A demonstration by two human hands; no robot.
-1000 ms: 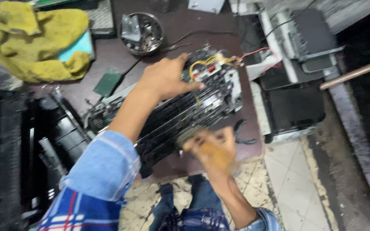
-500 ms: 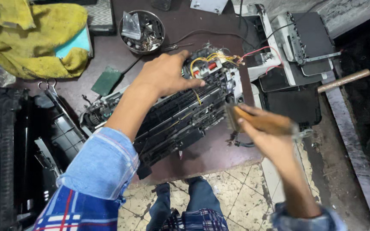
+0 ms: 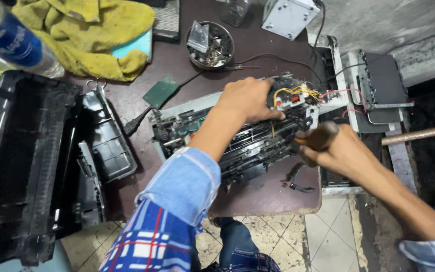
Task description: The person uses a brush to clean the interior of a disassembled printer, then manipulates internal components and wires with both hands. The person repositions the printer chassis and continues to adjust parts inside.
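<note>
Black printer chassis (image 3: 237, 141) lies mid-table, long axis running near-left to far-right. Left hand (image 3: 247, 98) presses flat on its far top, clutching nothing; right hand (image 3: 328, 146), at its right end, grips a wooden-handled tool (image 3: 310, 140).

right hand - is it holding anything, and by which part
The right hand is closed around a brown tool handle, its working end toward the printer mechanism; the tool's kind cannot be told. The left hand presses on the mechanism's top.

Left hand (image 3: 247, 98) presses printer chassis (image 3: 237, 136); right hand (image 3: 328, 146) grips beside it.
</note>
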